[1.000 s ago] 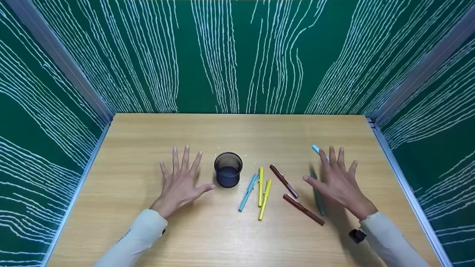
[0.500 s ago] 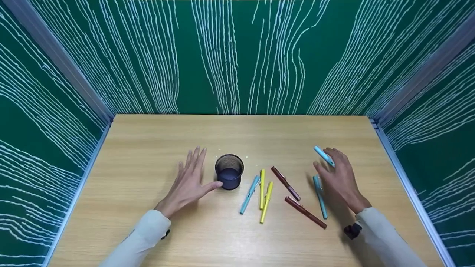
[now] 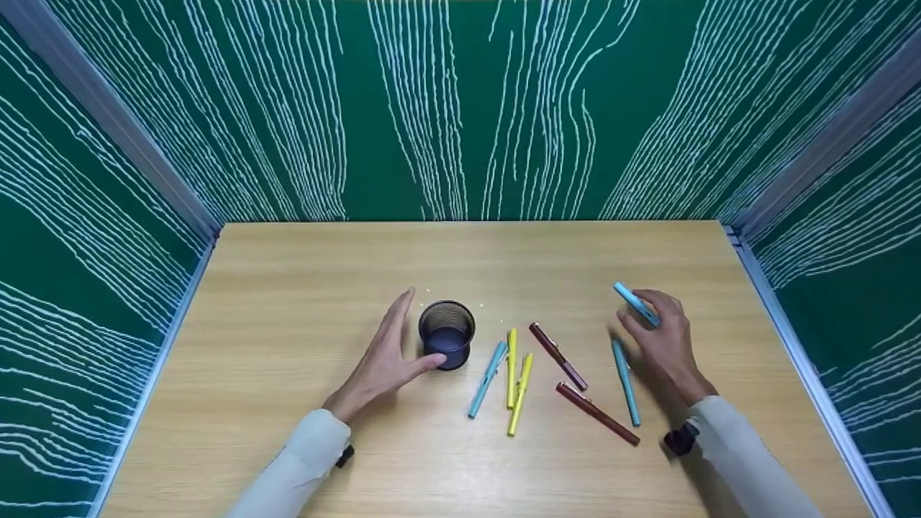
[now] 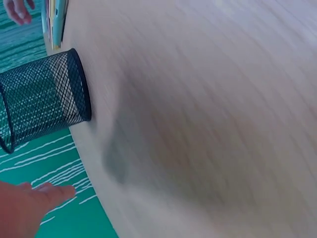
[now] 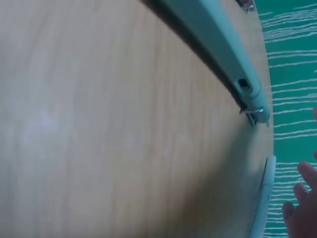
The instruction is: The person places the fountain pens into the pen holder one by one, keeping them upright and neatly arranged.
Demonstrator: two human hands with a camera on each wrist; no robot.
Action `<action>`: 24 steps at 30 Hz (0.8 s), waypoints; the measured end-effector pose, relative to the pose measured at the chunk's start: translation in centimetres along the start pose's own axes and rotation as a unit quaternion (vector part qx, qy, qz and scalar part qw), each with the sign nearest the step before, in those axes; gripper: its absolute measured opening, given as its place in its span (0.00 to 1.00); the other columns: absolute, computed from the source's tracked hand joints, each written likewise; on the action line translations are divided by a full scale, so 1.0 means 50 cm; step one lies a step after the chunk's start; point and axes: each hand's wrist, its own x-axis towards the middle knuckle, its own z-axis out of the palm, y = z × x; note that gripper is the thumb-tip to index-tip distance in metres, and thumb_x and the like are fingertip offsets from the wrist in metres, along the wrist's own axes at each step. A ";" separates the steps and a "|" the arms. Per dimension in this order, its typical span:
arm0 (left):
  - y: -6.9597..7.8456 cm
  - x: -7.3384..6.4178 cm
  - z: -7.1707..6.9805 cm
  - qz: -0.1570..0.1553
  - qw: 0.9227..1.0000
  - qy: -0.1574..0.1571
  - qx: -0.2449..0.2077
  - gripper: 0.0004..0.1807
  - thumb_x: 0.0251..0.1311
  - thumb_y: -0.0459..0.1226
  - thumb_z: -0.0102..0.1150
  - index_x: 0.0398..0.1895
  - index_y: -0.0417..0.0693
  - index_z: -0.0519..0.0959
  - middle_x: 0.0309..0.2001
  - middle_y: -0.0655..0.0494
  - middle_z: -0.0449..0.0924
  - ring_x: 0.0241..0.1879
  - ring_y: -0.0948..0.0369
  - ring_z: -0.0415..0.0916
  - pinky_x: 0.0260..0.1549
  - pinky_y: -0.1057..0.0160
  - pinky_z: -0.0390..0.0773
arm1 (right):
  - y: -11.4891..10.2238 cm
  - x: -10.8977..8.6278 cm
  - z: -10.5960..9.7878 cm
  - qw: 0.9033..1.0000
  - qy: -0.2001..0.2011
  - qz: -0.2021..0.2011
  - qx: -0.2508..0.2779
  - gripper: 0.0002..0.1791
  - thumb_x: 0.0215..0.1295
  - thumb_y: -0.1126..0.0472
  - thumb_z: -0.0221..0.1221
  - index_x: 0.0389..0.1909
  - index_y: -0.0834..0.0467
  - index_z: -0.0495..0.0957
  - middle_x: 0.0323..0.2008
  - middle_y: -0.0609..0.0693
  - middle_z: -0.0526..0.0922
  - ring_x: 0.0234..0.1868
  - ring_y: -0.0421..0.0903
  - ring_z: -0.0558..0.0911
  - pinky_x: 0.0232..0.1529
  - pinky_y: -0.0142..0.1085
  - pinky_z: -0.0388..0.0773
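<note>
Where the right grip (image 3: 666, 337) gapes, a blue pen (image 3: 634, 302) lies between.

Cup (image 3: 447, 333) on tabletop (image 3: 288, 273), left hand (image 3: 383, 360) at cup's eight o'clock, three clustered pens (image 3: 511, 370) at four, pen pair (image 3: 599, 414) farther out between three and four, right hand (image 3: 667, 339) at three, one pen (image 3: 633, 301) at that hand's eleven, another pen (image 3: 626, 383) at seven.

i now have the left hand (image 3: 388, 360) in closer to the mesh cup (image 3: 450, 338), its once-spread fingers lined up together, thumb overlapping the cup's near side. the right hand (image 3: 665, 334) now bends over the far blue pen (image 3: 634, 302), no longer covering part of the teal pen (image 3: 627, 383).
</note>
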 end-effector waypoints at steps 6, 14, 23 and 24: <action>-0.012 0.008 0.022 0.028 0.997 0.013 -0.066 0.65 0.59 0.50 0.84 0.91 0.47 0.50 0.87 0.44 0.54 0.86 0.44 0.52 0.81 0.37 0.56 | 0.016 0.006 -0.001 1.000 0.004 0.024 0.008 0.29 0.75 0.59 0.71 0.70 0.68 0.77 0.70 0.68 0.75 0.73 0.64 0.68 0.72 0.66 0.66; -0.018 0.021 0.057 0.063 0.990 0.023 -0.124 0.64 0.57 0.43 0.86 0.89 0.40 0.52 0.84 0.43 0.60 0.81 0.42 0.61 0.80 0.39 0.62 | 0.042 0.003 -0.001 0.998 0.003 0.060 -0.006 0.32 0.77 0.53 0.69 0.73 0.66 0.76 0.68 0.66 0.75 0.68 0.61 0.74 0.65 0.47 0.74; -0.023 0.023 0.080 0.054 0.985 0.042 -0.157 0.62 0.55 0.40 0.86 0.88 0.41 0.56 0.81 0.43 0.66 0.78 0.43 0.65 0.78 0.36 0.62 | 0.059 0.022 0.006 0.998 0.023 0.061 -0.006 0.30 0.77 0.57 0.69 0.72 0.69 0.76 0.63 0.66 0.79 0.64 0.60 0.73 0.61 0.44 0.70; -0.024 0.024 0.081 0.053 0.986 0.041 -0.156 0.62 0.55 0.40 0.86 0.87 0.40 0.56 0.81 0.43 0.66 0.78 0.44 0.66 0.78 0.36 0.63 | 0.060 0.024 0.007 0.998 0.024 0.065 -0.005 0.30 0.77 0.57 0.69 0.72 0.68 0.76 0.64 0.66 0.78 0.64 0.60 0.73 0.62 0.45 0.70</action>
